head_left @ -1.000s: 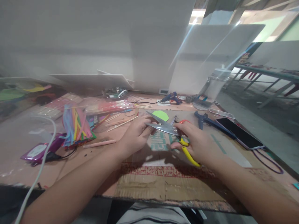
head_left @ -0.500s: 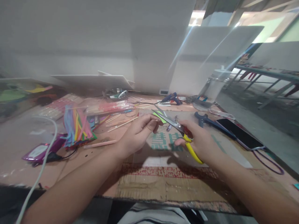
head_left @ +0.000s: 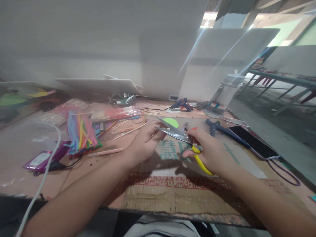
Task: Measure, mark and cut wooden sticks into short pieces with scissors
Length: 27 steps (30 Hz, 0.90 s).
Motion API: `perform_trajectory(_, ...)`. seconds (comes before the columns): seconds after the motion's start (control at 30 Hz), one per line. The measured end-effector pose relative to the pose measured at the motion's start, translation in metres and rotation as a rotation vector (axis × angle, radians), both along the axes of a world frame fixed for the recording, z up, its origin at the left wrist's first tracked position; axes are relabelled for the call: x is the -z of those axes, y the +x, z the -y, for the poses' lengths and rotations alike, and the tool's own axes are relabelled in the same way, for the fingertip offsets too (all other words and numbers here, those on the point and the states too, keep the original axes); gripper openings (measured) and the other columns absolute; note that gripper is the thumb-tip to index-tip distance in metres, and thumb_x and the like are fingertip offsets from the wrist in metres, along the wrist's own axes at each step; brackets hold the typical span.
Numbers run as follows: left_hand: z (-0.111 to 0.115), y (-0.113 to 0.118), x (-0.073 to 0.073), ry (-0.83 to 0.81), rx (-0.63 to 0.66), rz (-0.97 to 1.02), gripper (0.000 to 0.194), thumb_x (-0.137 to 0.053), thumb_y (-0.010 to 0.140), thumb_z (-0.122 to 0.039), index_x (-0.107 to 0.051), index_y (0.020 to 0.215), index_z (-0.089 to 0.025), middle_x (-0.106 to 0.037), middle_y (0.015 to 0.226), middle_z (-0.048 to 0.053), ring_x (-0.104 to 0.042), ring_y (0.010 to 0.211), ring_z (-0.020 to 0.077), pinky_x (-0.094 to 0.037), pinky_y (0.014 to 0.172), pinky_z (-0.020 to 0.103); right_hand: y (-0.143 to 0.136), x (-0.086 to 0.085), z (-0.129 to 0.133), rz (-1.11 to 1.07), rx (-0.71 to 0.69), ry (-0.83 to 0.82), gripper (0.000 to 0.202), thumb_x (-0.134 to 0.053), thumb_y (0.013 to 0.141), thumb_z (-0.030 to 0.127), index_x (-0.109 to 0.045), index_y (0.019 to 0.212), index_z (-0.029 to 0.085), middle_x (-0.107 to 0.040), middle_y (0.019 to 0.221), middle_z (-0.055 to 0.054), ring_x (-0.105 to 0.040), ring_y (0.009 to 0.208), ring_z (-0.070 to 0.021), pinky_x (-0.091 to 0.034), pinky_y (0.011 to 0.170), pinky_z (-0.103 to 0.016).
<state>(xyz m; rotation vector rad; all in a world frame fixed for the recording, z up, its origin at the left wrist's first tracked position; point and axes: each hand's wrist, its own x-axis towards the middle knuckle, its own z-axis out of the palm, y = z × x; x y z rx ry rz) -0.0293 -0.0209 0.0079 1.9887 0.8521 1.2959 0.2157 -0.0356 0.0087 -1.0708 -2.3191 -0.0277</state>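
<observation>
My right hand (head_left: 206, 148) grips a pair of scissors (head_left: 176, 133) by the yellow handles, blades parted and pointing left. The blade tips reach the fingers of my left hand (head_left: 146, 140). Those fingers are pinched together at the edge of a bright green paper piece (head_left: 172, 122) with a rounded outline. The blades cross in front of the paper's lower edge; whether they touch it I cannot tell. Beneath both hands lies a pale sheet (head_left: 158, 170) with green lettering, partly hidden by my right hand.
A hot glue gun (head_left: 181, 104) lies at the back. Right are a dark blue tool (head_left: 228, 131), a phone (head_left: 254, 141) and a clear bottle (head_left: 223, 95). On the left are colourful pipe cleaners (head_left: 82, 133), wooden sticks (head_left: 129, 131), a purple packet (head_left: 45, 158) and a white cable (head_left: 46, 168).
The scissors have opened wider and their tips have shifted slightly left and down. The green paper has turned and now shows a broader, rounder face. My left fingers have moved slightly left.
</observation>
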Motion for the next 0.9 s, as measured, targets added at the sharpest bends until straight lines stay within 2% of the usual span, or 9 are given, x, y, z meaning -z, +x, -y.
perform_trajectory(0.1,0.0004,-0.0008,-0.002,0.058,0.009,-0.057,0.031,-0.051,0.099,-0.044,-0.068,0.088,-0.02,-0.07,0.094,0.007,-0.064,0.097,0.0238,-0.05,0.087,0.038,-0.0003,-0.0018,0.0011,0.007,-0.01,0.004,0.042,-0.062,0.091,0.054,-0.06,0.115,0.02,-0.066,0.091,-0.008,-0.061,0.074,-0.0238,-0.048,0.063,-0.033)
perform_trajectory(0.2,0.0005,-0.0016,-0.0029,0.091,0.008,-0.087,0.026,-0.052,0.098,-0.036,-0.069,0.088,-0.019,-0.072,0.103,0.009,-0.065,0.104,0.0251,-0.049,0.094,0.04,0.0002,-0.0012,0.001,0.011,-0.019,0.019,0.044,-0.059,0.092,0.057,-0.06,0.114,0.019,-0.066,0.089,-0.008,-0.061,0.072,-0.0233,-0.048,0.062,-0.032)
perform_trajectory(0.53,-0.0002,-0.0003,0.0001,0.103,0.047,-0.073,0.023,-0.05,0.1,-0.03,-0.07,0.099,-0.019,-0.074,0.108,0.008,-0.067,0.102,0.0222,-0.05,0.093,0.038,0.0004,0.0013,0.0021,-0.015,-0.026,-0.031,0.049,-0.051,0.094,0.064,-0.06,0.116,0.021,-0.066,0.09,-0.008,-0.059,0.07,-0.0214,-0.045,0.059,-0.031)
perform_trajectory(0.67,-0.0007,-0.0006,-0.0006,0.151,0.043,-0.082,0.023,-0.05,0.099,-0.029,-0.07,0.093,-0.021,-0.073,0.107,0.008,-0.066,0.105,0.024,-0.05,0.097,0.043,0.0004,-0.0001,0.0018,0.0,-0.04,0.007,0.051,-0.052,0.094,0.064,-0.061,0.115,0.019,-0.065,0.088,-0.008,-0.06,0.072,-0.0227,-0.047,0.062,-0.032)
perform_trajectory(0.9,-0.0005,0.0001,0.0018,0.1,0.061,-0.052,0.027,-0.051,0.099,-0.038,-0.068,0.086,-0.021,-0.072,0.103,0.008,-0.065,0.108,0.0249,-0.05,0.097,0.043,0.0004,0.0001,0.0004,0.021,-0.031,0.083,0.059,-0.046,0.094,0.069,-0.064,0.112,0.016,-0.065,0.083,-0.008,-0.061,0.069,-0.0223,-0.047,0.059,-0.032)
